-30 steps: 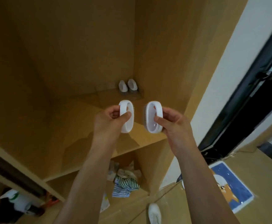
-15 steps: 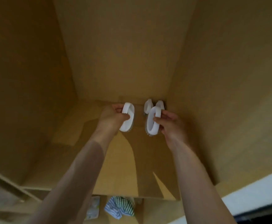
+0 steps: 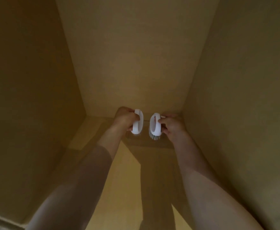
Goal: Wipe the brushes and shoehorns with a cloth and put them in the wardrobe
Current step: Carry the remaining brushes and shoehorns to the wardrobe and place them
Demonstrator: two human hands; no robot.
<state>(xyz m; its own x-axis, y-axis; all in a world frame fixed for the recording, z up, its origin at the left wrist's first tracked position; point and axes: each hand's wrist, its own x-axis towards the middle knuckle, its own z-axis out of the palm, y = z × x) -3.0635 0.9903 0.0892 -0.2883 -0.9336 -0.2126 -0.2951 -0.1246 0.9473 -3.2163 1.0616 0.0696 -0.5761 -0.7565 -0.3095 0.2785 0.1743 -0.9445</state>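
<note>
Wardrobe compartment (image 3: pixel 36 80), tan board panels on the left, back and right; interior dim. No brand, label or writing is legible on any surface.

Left hand (image 3: pixel 125 119), at about 11 o'clock from frame centre, has its fingers curled round the loop handle of a white brush (image 3: pixel 138 124), bristles down, close to the shelf (image 3: pixel 119 171) near the back wall.

Right hand (image 3: pixel 173 126), at about 1 o'clock, pinches the loop handle of a second white brush (image 3: pixel 155 127), grey bristles down, just beside the first, apart from it. Whether either brush touches the shelf cannot be told.
</note>
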